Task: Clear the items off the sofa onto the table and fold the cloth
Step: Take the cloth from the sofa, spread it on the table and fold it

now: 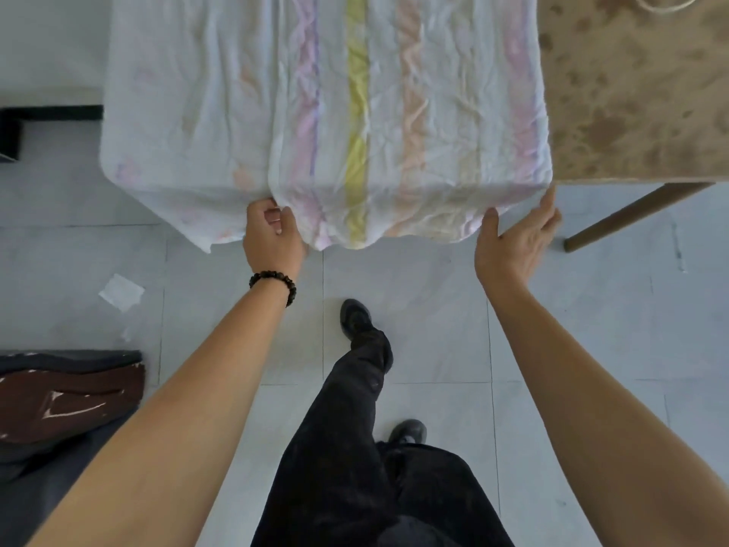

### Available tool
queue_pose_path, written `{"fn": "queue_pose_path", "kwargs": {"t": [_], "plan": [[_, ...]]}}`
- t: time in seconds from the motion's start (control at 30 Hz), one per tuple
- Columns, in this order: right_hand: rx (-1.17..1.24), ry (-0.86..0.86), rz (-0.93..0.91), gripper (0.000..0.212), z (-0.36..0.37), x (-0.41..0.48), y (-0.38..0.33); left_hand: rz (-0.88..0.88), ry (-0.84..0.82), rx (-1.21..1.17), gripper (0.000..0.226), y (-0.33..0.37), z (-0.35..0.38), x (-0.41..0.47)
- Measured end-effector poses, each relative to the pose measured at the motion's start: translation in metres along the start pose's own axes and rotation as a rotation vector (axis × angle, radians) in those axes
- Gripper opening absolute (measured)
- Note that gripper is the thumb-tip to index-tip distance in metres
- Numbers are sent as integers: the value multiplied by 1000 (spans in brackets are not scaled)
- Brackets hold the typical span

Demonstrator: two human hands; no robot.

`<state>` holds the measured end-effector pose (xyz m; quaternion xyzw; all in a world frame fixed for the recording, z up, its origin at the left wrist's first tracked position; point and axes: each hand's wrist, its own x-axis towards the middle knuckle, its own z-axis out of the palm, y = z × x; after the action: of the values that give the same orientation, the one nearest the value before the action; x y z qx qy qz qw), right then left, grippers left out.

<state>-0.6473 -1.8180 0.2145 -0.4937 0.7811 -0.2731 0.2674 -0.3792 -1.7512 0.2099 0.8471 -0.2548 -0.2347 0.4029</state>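
1. The cloth (327,112) lies spread over the table (639,92), its near edge hanging off the front towards the person; laid flat like this, I judge it is being squared up so the fold comes out even

2. The left hand (272,234) is closed on the hanging edge, fingers curled over a pinch of fabric at a layered seam just above its knuckles; the grip looks meant to hold that side in place or draw it taut

3. The right hand (516,238) is open, fingers together and thumb apart, its fingertips touching the cloth's near right corner where it rounds the table edge; it grips nothing, and seems to be smoothing or steadying that corner

4. Between the two hands the hem sags in a soft curve, so the cloth is limp and thin; it is crinkled all over, white with faded lilac, yellow, peach and pink stripes running away from the hands

5. Beyond the right hand the bare tabletop is brown and mottled, hard and flat, with a slanted wooden leg (631,215) just beside that hand

6. Well below the left hand, by the forearm, a dark cushioned corner (71,392) shows, probably the sofa; nothing can be seen resting on that part, though most of it is out of view
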Motion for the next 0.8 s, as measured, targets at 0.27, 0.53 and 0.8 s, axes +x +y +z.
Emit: {"fn": "queue_pose_path", "kwargs": {"t": [0.27,0.53,0.8], "plan": [[-207,-187,-565,49,-1,-48,-82,155,63,-22,49,45,-97,-6],[-384,-495,-862,46,85,-59,-178,13,129,108,62,2,-146,67],[-602,-593,-1004,50,242,-22,-322,-459,-200,-209,34,-13,-153,220]]}}
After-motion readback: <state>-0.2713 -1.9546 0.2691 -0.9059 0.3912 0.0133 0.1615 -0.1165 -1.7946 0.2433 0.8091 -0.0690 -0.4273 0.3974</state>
